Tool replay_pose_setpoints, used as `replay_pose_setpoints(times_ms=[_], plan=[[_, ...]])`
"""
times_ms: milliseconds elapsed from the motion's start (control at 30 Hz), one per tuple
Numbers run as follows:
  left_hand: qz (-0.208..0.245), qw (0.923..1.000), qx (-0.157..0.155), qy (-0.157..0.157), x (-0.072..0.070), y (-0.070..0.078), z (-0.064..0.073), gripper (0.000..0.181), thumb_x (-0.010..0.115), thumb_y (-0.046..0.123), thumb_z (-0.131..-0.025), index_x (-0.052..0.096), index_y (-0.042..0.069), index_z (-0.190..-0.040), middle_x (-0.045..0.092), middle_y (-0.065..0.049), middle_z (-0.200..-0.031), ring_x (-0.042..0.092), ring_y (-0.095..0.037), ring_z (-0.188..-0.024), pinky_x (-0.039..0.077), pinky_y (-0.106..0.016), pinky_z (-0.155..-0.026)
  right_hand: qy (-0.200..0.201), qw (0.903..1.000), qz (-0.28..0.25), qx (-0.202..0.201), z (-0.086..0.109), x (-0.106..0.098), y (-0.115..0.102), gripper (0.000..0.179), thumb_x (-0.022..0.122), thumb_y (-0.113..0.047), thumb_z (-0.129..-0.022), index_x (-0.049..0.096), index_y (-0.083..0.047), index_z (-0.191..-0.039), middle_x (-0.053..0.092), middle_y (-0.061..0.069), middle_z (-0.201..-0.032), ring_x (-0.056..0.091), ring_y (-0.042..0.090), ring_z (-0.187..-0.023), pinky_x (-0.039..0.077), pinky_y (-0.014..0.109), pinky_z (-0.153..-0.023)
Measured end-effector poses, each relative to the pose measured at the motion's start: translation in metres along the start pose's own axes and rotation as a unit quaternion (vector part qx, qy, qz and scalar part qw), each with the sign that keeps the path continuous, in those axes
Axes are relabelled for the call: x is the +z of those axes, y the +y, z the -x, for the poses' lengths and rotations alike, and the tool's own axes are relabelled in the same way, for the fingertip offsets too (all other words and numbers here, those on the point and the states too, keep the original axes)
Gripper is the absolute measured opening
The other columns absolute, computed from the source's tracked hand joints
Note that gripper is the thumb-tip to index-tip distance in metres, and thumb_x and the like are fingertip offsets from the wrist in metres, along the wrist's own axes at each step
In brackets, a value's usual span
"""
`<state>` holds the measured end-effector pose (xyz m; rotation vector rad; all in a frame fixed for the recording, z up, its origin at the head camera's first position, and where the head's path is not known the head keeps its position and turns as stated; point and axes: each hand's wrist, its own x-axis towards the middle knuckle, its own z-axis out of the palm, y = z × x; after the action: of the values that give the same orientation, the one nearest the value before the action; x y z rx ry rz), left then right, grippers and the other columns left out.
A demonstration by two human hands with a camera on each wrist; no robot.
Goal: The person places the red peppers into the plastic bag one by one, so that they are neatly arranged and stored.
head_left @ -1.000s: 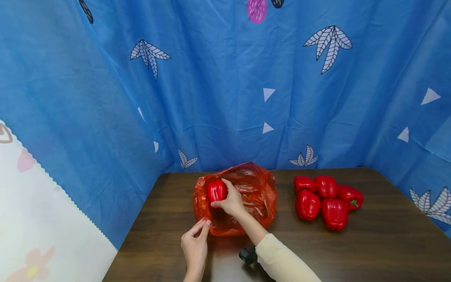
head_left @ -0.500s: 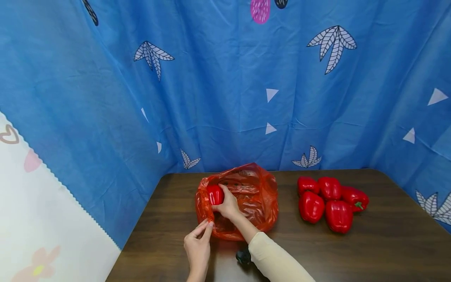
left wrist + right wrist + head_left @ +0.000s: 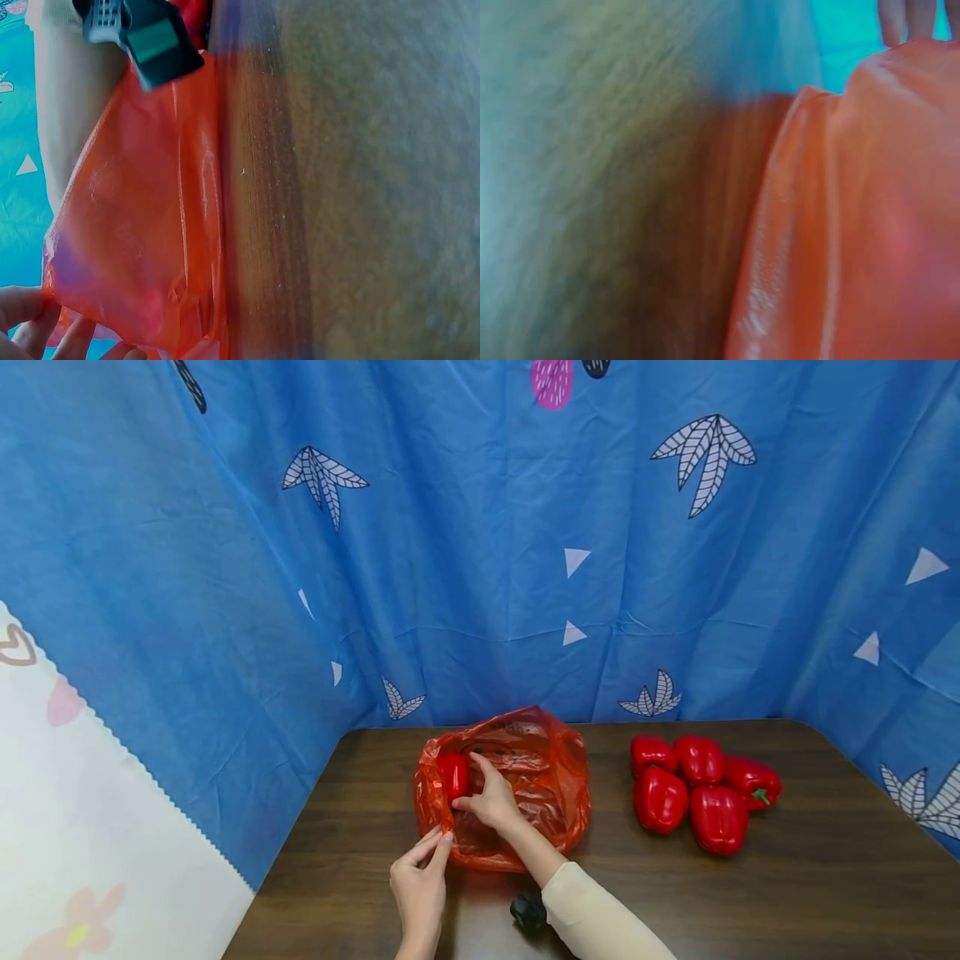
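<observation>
A red plastic bag (image 3: 555,793) stands with its mouth wide on the table. My left hand (image 3: 420,885) pinches its near-left rim between thumb and fingers; the left wrist view shows these fingers (image 3: 22,306) at the bag's edge. Inside, against the left wall, lies a red bell pepper (image 3: 453,775). My right hand (image 3: 493,797) reaches into the mouth, thumb and forefinger spread beside the pepper's right side. From the right wrist, the bag's outer wall (image 3: 885,210) fills much of the view.
Several red bell peppers (image 3: 718,820) sit clustered on the brown wooden table (image 3: 817,860), to the right of the bag. A small black device (image 3: 528,912) is at the right sleeve (image 3: 600,914). A blue patterned curtain (image 3: 480,568) hangs behind the table.
The right hand has lowered the bell pepper into the bag's left side, and its fingers have loosened from it. The left hand keeps its pinch on the rim.
</observation>
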<state>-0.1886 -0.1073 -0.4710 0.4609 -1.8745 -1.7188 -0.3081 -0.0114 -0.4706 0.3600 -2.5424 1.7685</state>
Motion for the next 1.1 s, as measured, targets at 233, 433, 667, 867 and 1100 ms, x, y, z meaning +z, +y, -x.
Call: replay_pose_setpoints(times_ms=[233, 433, 667, 867, 1100], plan=[[0.005, 1.0, 0.001, -0.001, 0.001, 0.0, 0.0, 0.016, 0.079, 0.009, -0.081, 0.078, -0.003, -0.091, 0.074, -0.018, -0.103, 0.072, -0.016, -0.096, 0.047, -0.003, -0.073, -0.017, 0.9986, -0.032, -0.039, 0.031, -0.035, -0.02, 0.081, 0.079, -0.005, -0.079, 0.039, -0.013, -0.149, 0.043, 0.02, -0.15, 0.054, 0.045, -0.124, 0.054, 0.049, -0.092], [0.01, 0.9999, -0.001, 0.002, 0.001, 0.003, -0.001, 0.016, 0.08, 0.009, -0.08, 0.078, -0.003, -0.09, 0.074, -0.017, -0.103, 0.069, -0.004, -0.092, 0.048, -0.003, -0.073, -0.011, 0.9936, -0.017, -0.111, 0.064, -0.073, -0.039, 0.083, 0.08, -0.005, -0.078, 0.041, -0.025, -0.148, 0.047, 0.007, -0.149, 0.056, 0.035, -0.124, 0.054, 0.043, -0.093], [0.015, 0.9998, 0.01, 0.014, -0.001, -0.002, -0.004, 0.015, 0.079, 0.008, -0.08, 0.077, -0.005, -0.088, 0.075, -0.017, -0.099, 0.068, 0.002, -0.088, 0.048, -0.003, -0.072, 0.029, 0.9804, -0.018, -0.194, 0.094, -0.125, -0.04, 0.084, 0.081, -0.004, -0.078, 0.04, -0.021, -0.149, 0.049, 0.01, -0.146, 0.055, 0.032, -0.125, 0.053, 0.035, -0.094], [0.016, 0.9998, 0.002, 0.015, -0.004, -0.002, -0.005, 0.018, 0.079, 0.009, -0.081, 0.076, -0.007, -0.09, 0.074, -0.019, -0.101, 0.069, 0.0, -0.088, 0.047, -0.001, -0.072, 0.135, 0.9705, 0.032, -0.197, 0.112, -0.184, -0.024, 0.085, 0.08, 0.001, -0.077, 0.039, -0.019, -0.149, 0.047, 0.013, -0.147, 0.055, 0.008, -0.123, 0.05, 0.013, -0.089], [0.015, 0.9996, -0.022, 0.011, -0.003, 0.0, -0.005, 0.019, 0.078, 0.008, -0.082, 0.076, -0.007, -0.094, 0.072, -0.021, -0.107, 0.06, 0.016, -0.083, 0.047, -0.002, -0.073, 0.229, 0.96, 0.103, -0.123, 0.128, -0.25, 0.006, 0.088, 0.078, -0.003, -0.081, 0.031, -0.021, -0.153, 0.042, 0.011, -0.15, 0.045, -0.014, -0.115, 0.043, 0.001, -0.085]])
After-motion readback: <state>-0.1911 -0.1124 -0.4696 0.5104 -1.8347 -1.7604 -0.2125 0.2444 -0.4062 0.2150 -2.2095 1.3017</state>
